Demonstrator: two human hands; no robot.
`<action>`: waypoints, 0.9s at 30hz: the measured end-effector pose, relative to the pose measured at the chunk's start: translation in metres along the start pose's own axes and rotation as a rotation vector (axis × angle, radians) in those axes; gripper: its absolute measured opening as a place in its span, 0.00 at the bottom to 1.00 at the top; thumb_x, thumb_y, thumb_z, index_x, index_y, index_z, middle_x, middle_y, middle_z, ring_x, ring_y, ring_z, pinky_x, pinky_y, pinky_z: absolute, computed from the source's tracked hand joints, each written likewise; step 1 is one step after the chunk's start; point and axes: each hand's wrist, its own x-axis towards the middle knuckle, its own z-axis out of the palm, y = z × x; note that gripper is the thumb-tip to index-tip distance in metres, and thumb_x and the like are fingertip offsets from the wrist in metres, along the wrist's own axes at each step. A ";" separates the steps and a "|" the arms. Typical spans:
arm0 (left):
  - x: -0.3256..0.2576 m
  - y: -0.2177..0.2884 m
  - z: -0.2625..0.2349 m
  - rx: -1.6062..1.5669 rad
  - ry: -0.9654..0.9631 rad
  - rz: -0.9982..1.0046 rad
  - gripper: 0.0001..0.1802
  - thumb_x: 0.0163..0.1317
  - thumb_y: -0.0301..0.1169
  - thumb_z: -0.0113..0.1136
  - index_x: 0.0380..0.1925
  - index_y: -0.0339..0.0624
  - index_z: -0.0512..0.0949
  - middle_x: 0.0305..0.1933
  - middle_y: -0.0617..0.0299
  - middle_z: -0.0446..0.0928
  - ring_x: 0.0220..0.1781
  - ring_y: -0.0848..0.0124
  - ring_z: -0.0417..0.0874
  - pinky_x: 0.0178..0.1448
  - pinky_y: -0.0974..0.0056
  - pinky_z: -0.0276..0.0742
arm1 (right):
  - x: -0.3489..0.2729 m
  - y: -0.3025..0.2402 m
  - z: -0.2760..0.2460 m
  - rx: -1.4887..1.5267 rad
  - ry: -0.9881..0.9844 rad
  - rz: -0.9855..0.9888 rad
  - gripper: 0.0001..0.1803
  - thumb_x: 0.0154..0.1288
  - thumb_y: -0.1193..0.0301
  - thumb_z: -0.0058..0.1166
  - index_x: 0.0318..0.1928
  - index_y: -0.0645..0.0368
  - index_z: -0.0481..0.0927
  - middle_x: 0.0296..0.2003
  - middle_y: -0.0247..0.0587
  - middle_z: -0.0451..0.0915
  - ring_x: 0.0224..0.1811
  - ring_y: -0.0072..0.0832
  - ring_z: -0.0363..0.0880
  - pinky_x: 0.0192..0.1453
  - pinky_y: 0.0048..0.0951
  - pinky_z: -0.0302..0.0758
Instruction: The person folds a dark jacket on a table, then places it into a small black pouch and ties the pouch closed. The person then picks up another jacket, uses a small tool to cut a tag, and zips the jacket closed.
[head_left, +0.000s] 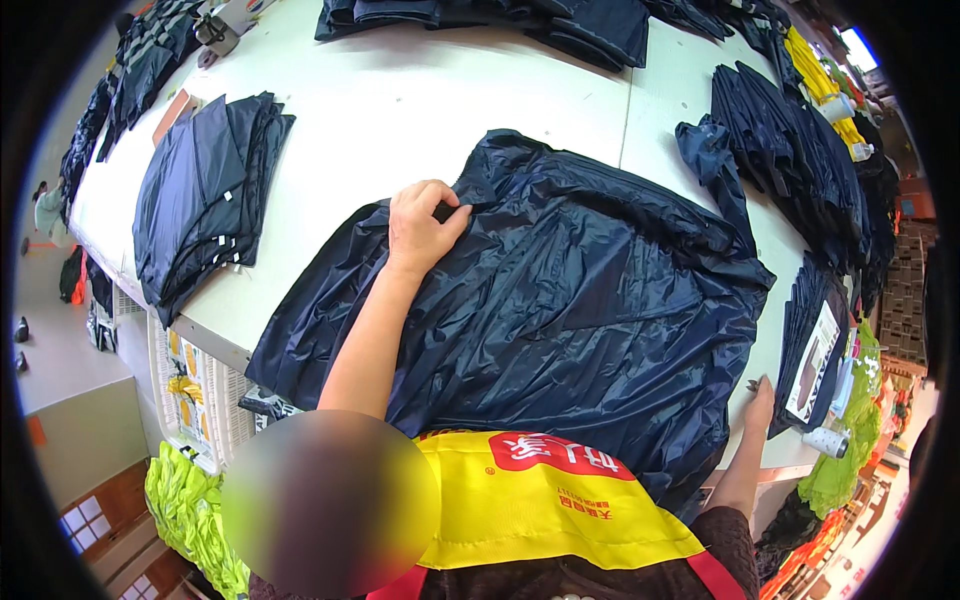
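Observation:
A dark navy jacket of thin, shiny, wrinkled fabric lies spread before me, its lower part reaching the table's near edge and my yellow apron. At the jacket's upper left edge my left hand is closed, thumb and fingers pinching the fabric. My right hand is low at the right, beside the jacket and apart from it. Its fingers are closed together, and a small dark tip shows at them; what it belongs to is too small to make out.
Stacks of folded navy garments stand at the left, far side and right of the white table. A navy pile with a printed card and a thread spool sit near my right hand. A white crate stands below left.

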 end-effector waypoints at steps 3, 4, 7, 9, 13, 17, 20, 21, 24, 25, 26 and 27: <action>0.011 0.016 -0.006 0.015 -0.129 -0.310 0.12 0.51 0.39 0.64 0.24 0.42 0.77 0.29 0.60 0.79 0.35 0.59 0.79 0.42 0.57 0.71 | 0.003 -0.014 -0.016 -0.260 -0.342 0.121 0.13 0.63 0.77 0.39 0.46 0.64 0.74 0.39 0.53 0.78 0.45 0.47 0.77 0.52 0.41 0.71; 0.013 0.020 -0.006 0.013 -0.185 -0.467 0.15 0.53 0.43 0.64 0.26 0.42 0.78 0.30 0.59 0.80 0.36 0.58 0.80 0.42 0.56 0.72 | 0.001 -0.010 -0.010 -0.252 -0.269 0.133 0.11 0.64 0.74 0.40 0.44 0.64 0.73 0.37 0.51 0.78 0.41 0.45 0.77 0.47 0.41 0.73; 0.035 0.027 0.006 0.271 -0.263 -0.685 0.24 0.54 0.52 0.61 0.35 0.41 0.82 0.31 0.54 0.82 0.39 0.57 0.83 0.45 0.57 0.75 | 0.000 0.002 0.004 0.067 -0.063 0.312 0.11 0.67 0.68 0.42 0.41 0.63 0.70 0.31 0.46 0.77 0.27 0.38 0.77 0.29 0.38 0.75; 0.043 0.020 0.015 0.356 -0.348 -0.708 0.28 0.53 0.55 0.59 0.40 0.43 0.83 0.35 0.53 0.83 0.44 0.55 0.82 0.48 0.57 0.75 | 0.028 -0.036 -0.008 0.699 0.060 0.609 0.13 0.69 0.63 0.43 0.41 0.62 0.70 0.28 0.43 0.76 0.18 0.31 0.74 0.17 0.32 0.71; 0.042 0.013 0.035 0.299 -0.317 -0.697 0.19 0.55 0.47 0.58 0.40 0.50 0.83 0.36 0.53 0.82 0.42 0.55 0.82 0.47 0.56 0.75 | 0.099 -0.189 -0.093 1.226 -0.219 0.292 0.15 0.68 0.67 0.43 0.50 0.60 0.75 0.23 0.28 0.70 0.16 0.11 0.57 0.18 0.12 0.51; 0.022 0.013 0.048 0.336 -0.102 -0.543 0.13 0.56 0.40 0.58 0.39 0.51 0.83 0.33 0.56 0.82 0.38 0.57 0.83 0.45 0.57 0.74 | 0.144 -0.353 -0.170 1.501 -0.621 0.085 0.23 0.73 0.57 0.38 0.50 0.65 0.76 0.20 0.22 0.59 0.18 0.10 0.52 0.21 0.14 0.49; 0.010 0.004 0.058 0.339 0.079 -0.313 0.11 0.54 0.35 0.60 0.38 0.54 0.83 0.28 0.62 0.81 0.33 0.62 0.81 0.40 0.58 0.71 | 0.165 -0.434 -0.191 1.545 -0.733 -0.219 0.18 0.73 0.60 0.41 0.43 0.64 0.76 0.25 0.27 0.69 0.21 0.12 0.58 0.24 0.15 0.54; 0.008 0.004 0.057 0.352 0.108 -0.283 0.11 0.53 0.34 0.60 0.37 0.54 0.83 0.27 0.63 0.80 0.32 0.63 0.81 0.39 0.59 0.71 | 0.168 -0.461 -0.203 1.533 -0.755 -0.275 0.17 0.73 0.61 0.42 0.41 0.62 0.76 0.30 0.30 0.75 0.23 0.12 0.60 0.25 0.14 0.55; 0.000 0.001 0.060 0.401 0.185 -0.180 0.11 0.51 0.32 0.62 0.37 0.57 0.83 0.22 0.67 0.76 0.27 0.68 0.78 0.35 0.62 0.68 | 0.198 -0.517 -0.217 0.918 -0.587 -0.670 0.16 0.68 0.59 0.47 0.41 0.60 0.75 0.31 0.41 0.79 0.29 0.28 0.74 0.32 0.27 0.69; -0.001 0.001 0.062 0.390 0.194 -0.181 0.11 0.51 0.32 0.62 0.37 0.57 0.83 0.22 0.67 0.76 0.27 0.68 0.78 0.35 0.62 0.68 | 0.206 -0.533 -0.217 0.659 -0.455 -0.816 0.16 0.67 0.58 0.49 0.41 0.59 0.75 0.31 0.44 0.81 0.30 0.34 0.78 0.35 0.30 0.73; 0.000 0.002 0.062 0.379 0.201 -0.176 0.11 0.51 0.32 0.62 0.37 0.57 0.83 0.22 0.67 0.76 0.27 0.68 0.77 0.35 0.62 0.68 | 0.211 -0.546 -0.217 0.487 -0.414 -0.862 0.16 0.66 0.57 0.50 0.40 0.59 0.76 0.31 0.45 0.81 0.32 0.38 0.79 0.37 0.34 0.73; 0.001 0.003 0.062 0.367 0.207 -0.170 0.12 0.51 0.32 0.62 0.37 0.57 0.83 0.22 0.67 0.76 0.26 0.68 0.77 0.35 0.62 0.67 | 0.215 -0.558 -0.217 0.315 -0.371 -0.904 0.17 0.64 0.57 0.51 0.40 0.58 0.77 0.31 0.46 0.81 0.33 0.42 0.79 0.39 0.37 0.74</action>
